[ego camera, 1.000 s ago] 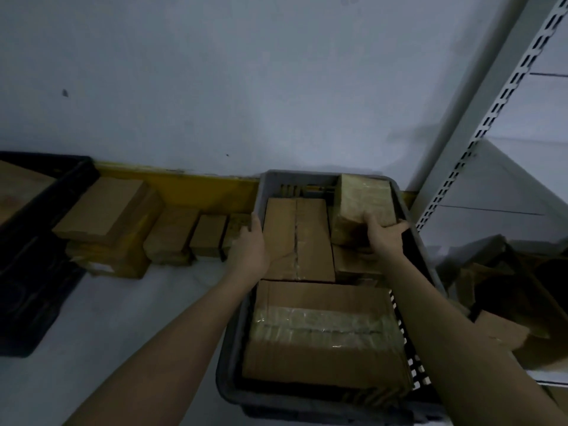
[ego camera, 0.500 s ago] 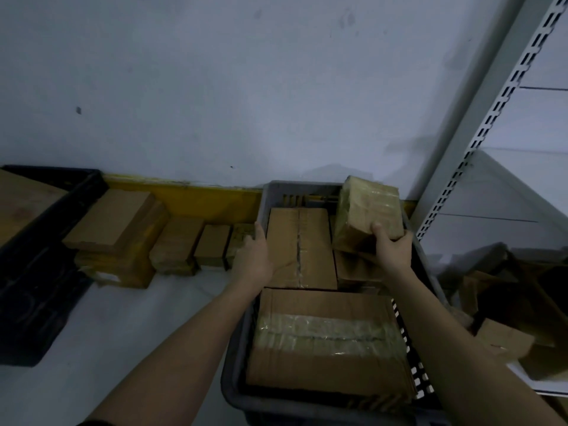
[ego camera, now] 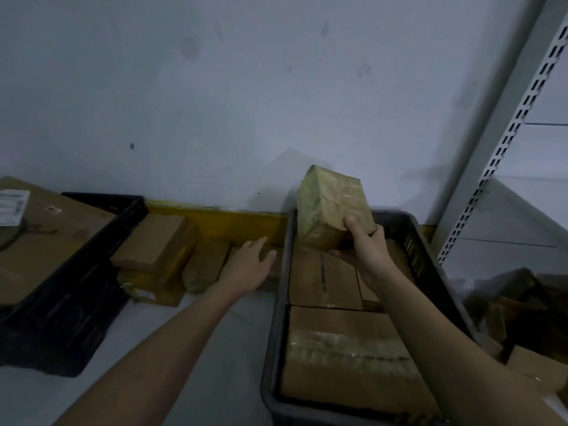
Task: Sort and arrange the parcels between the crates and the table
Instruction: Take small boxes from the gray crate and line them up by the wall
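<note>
My right hand (ego camera: pixel 364 247) grips a tape-wrapped brown parcel (ego camera: pixel 329 207) and holds it tilted above the far end of the grey crate (ego camera: pixel 278 302). Inside the crate lie a flat cardboard box (ego camera: pixel 322 278) and a large taped box (ego camera: pixel 347 355) nearer to me. My left hand (ego camera: pixel 249 265) hovers with fingers spread, just left of the crate's rim, over small parcels on the white table (ego camera: pixel 215 348). A row of brown parcels (ego camera: pixel 153 241) stands along the wall to the left.
A black crate (ego camera: pixel 70 284) at the left holds a large labelled box (ego camera: pixel 33 235). A yellow strip (ego camera: pixel 221 219) runs along the wall base. A grey slotted shelf upright (ego camera: pixel 507 133) rises at the right, with crumpled cardboard (ego camera: pixel 528 305) below it.
My right hand has lifted the taped parcel up out of the crate. My left hand has left the crate's rim and moved left toward the table parcels.
</note>
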`<state>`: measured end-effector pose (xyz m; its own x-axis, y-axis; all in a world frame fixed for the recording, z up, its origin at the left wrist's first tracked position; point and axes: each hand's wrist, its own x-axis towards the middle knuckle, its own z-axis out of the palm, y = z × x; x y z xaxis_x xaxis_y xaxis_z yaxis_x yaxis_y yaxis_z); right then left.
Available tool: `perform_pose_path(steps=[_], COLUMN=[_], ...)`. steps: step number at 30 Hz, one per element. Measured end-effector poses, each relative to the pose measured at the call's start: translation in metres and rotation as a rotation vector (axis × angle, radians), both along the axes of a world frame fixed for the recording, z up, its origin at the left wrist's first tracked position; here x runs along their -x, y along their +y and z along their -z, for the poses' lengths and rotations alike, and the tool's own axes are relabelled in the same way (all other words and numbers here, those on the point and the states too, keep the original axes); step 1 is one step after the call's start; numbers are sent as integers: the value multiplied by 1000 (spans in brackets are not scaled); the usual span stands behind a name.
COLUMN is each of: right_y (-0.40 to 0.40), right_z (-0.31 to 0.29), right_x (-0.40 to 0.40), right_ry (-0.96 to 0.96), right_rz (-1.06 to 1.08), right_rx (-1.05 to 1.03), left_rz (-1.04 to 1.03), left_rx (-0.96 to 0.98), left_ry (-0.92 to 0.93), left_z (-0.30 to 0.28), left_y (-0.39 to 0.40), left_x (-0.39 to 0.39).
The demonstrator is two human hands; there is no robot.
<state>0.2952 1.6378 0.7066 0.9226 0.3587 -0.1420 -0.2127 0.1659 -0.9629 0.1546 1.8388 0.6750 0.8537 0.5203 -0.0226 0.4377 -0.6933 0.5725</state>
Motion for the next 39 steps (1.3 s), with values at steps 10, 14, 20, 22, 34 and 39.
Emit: perform_pose_path(steps=[10,14,20,22,34,39], right_y=[139,188,247,262,339,359], right_z=[-1,13,45,53,86,95], right_x=[71,98,128,137,145,133], right_ry=[107,129,155,159,215,189], right_rz=[-183,-203,-110,-90,47,121], right_rx=[-2,39,191,247,352,389], left_rz=[-173,-183,-185,-181,-89,-79], left_rx=[-242,-296,-333,-338,-516,-524], left_ry=[37,85,150,177,222,179], left_z=[-2,14,29,34,65,72], left_y=[127,180,255,278,380,387], left_x=[112,149,181,191,200,200])
